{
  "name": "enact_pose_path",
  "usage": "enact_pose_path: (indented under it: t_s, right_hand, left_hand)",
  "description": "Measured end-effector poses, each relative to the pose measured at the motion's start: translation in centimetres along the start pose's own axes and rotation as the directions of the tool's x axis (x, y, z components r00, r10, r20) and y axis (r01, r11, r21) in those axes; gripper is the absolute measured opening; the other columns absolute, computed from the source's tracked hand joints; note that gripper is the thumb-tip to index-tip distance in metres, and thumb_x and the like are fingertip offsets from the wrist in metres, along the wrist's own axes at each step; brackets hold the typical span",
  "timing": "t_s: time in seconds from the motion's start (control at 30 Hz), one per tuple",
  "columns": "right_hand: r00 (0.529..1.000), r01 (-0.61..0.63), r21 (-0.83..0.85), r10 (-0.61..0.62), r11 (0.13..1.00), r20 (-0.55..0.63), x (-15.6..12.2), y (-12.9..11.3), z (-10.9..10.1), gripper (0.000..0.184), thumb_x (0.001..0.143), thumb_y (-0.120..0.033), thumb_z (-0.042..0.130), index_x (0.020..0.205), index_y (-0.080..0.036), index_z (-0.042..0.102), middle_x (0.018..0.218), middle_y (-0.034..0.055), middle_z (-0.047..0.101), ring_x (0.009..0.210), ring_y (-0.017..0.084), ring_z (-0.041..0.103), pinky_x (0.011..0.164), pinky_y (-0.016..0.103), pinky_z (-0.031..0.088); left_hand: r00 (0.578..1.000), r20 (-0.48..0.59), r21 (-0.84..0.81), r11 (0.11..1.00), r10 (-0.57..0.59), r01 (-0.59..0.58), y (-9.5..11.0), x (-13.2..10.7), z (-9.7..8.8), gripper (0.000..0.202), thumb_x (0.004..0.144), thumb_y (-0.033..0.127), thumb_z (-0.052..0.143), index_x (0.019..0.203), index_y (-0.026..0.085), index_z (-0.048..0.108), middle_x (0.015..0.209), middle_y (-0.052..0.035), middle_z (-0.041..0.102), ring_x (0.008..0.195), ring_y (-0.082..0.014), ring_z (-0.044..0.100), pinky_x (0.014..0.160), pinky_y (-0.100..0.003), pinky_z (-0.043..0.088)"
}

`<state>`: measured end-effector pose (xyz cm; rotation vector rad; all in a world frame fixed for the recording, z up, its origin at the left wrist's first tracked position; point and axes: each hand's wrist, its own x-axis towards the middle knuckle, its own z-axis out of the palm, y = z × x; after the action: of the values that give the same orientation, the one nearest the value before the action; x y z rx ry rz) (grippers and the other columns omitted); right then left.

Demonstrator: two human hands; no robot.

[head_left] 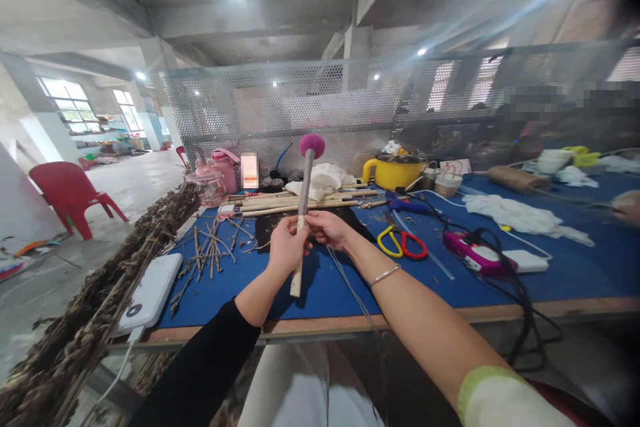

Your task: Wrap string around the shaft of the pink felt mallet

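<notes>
My left hand (286, 245) is wrapped around a wooden stick (303, 210) held upright over the blue table (330, 287). The stick has a grey wrapped upper part and a round pink pompom head (312, 145); its bare lower end hangs below my fist. My right hand (327, 227) pinches the same stick from the right at about the same height. A thin thread or wire (350, 287) trails down from my right hand across the table.
Loose twigs (213, 250) and long bamboo sticks (295, 203) lie behind my hands. Yellow-and-red scissors (403, 242), a pink device with black cables (467, 248), white cloth (520, 215), a yellow pot (395, 171), a white power bank (150, 290) and a dried-branch pile (115, 280) surround them.
</notes>
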<state>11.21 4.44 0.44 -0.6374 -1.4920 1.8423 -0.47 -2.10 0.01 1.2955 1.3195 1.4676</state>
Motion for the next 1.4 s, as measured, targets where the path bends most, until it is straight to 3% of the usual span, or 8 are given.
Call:
enact_pose_path:
  t_s: [0.2, 0.4, 0.57, 0.73, 0.83, 0.97, 1.07, 1.4]
  right_hand:
    - [0.997, 0.001, 0.001, -0.001, 1.000, -0.074, 0.2, 0.4, -0.4, 0.026, 0.065, -0.033, 0.066, 0.077, -0.013, 0.053, 0.045, -0.0064, 0.045, 0.030, 0.001, 0.021, 0.031, 0.017, 0.007]
    - [0.959, 0.023, -0.180, -0.072, 0.983, -0.275, 0.7, 1.1, 0.3, 0.023, 0.064, -0.033, 0.066, 0.070, -0.013, 0.055, 0.034, -0.0102, 0.031, 0.029, 0.002, 0.017, 0.030, 0.019, 0.007]
    - [0.989, 0.068, -0.103, -0.081, 0.992, -0.124, 0.5, 0.6, 0.5, 0.026, 0.066, -0.035, 0.067, 0.079, -0.015, 0.056, 0.038, -0.0109, 0.030, 0.030, 0.002, 0.016, 0.031, 0.019, 0.006]
    - [0.998, 0.054, 0.030, -0.054, 0.998, 0.015, 0.0, -0.2, 0.4, 0.032, 0.065, -0.034, 0.068, 0.089, -0.016, 0.056, 0.045, -0.0095, 0.040, 0.031, 0.001, 0.016, 0.033, 0.017, 0.006]
    - [0.999, 0.047, 0.038, -0.047, 0.998, -0.013, 0.0, -0.1, 0.5, 0.030, 0.064, -0.033, 0.068, 0.084, -0.014, 0.056, 0.050, -0.0073, 0.047, 0.031, 0.001, 0.020, 0.032, 0.017, 0.007]
    - [0.993, 0.061, -0.045, -0.065, 0.997, -0.102, 0.5, 0.4, 0.6, 0.023, 0.064, -0.031, 0.067, 0.072, -0.013, 0.054, 0.041, -0.0080, 0.040, 0.030, 0.002, 0.021, 0.032, 0.019, 0.008]
    - [0.990, 0.052, -0.077, -0.061, 0.996, -0.123, 0.7, 0.6, 0.6, 0.022, 0.066, -0.030, 0.065, 0.075, -0.013, 0.055, 0.039, -0.0086, 0.038, 0.030, 0.002, 0.017, 0.032, 0.019, 0.006]
    - [0.997, 0.075, 0.059, -0.075, 0.995, -0.017, -0.2, -0.1, -0.1, 0.031, 0.065, -0.035, 0.068, 0.084, -0.014, 0.056, 0.045, -0.0060, 0.048, 0.033, 0.004, 0.035, 0.033, 0.016, 0.017]
  left_hand:
    - [0.987, 0.137, -0.143, 0.984, -0.085, 0.105, 0.1, 0.1, 0.1, 0.023, 0.080, 0.026, 0.052, 0.098, 0.012, 0.051, 0.077, -0.0057, 0.063, 0.050, -0.0086, 0.059, 0.043, -0.018, 0.046]
    - [0.990, 0.089, 0.109, 0.989, -0.108, 0.098, -1.3, 1.1, -0.8, 0.025, 0.079, 0.036, 0.052, 0.090, 0.015, 0.060, 0.068, -0.0032, 0.060, 0.047, -0.0074, 0.052, 0.042, -0.016, 0.039]
    - [0.996, 0.009, 0.049, 0.995, -0.089, 0.088, -0.8, 0.8, -0.7, 0.030, 0.079, 0.044, 0.050, 0.083, 0.015, 0.053, 0.058, 0.0012, 0.052, 0.041, -0.0054, 0.042, 0.037, -0.015, 0.030]
    - [0.967, 0.218, -0.307, 0.931, -0.134, 0.198, 0.7, 0.0, -0.2, 0.031, 0.079, 0.047, 0.047, 0.076, 0.016, 0.046, 0.053, 0.0051, 0.044, 0.034, -0.0022, 0.030, 0.033, -0.013, 0.022]
    - [0.948, 0.259, -0.315, 0.912, -0.183, 0.262, 0.6, -0.2, 0.0, 0.034, 0.080, 0.049, 0.043, 0.077, 0.016, 0.047, 0.052, 0.0047, 0.044, 0.033, -0.0023, 0.029, 0.033, -0.014, 0.022]
    - [0.998, 0.026, -0.005, 0.998, -0.058, 0.058, -0.5, -0.5, 0.3, 0.028, 0.074, 0.039, 0.058, 0.087, 0.017, 0.048, 0.056, 0.0042, 0.049, 0.036, -0.0050, 0.041, 0.035, -0.016, 0.031]
    - [0.993, -0.071, 0.156, 0.985, 0.092, -0.080, -1.0, -0.6, 0.3, 0.032, 0.069, 0.023, 0.062, 0.096, 0.018, 0.048, 0.062, 0.0029, 0.056, 0.041, -0.0067, 0.049, 0.039, -0.017, 0.038]
    - [0.989, 0.147, -0.156, 0.988, 0.032, -0.008, -0.2, -0.3, 0.4, 0.020, 0.078, 0.032, 0.050, 0.089, 0.017, 0.045, 0.064, 0.0028, 0.056, 0.035, -0.0054, 0.046, 0.032, -0.016, 0.035]
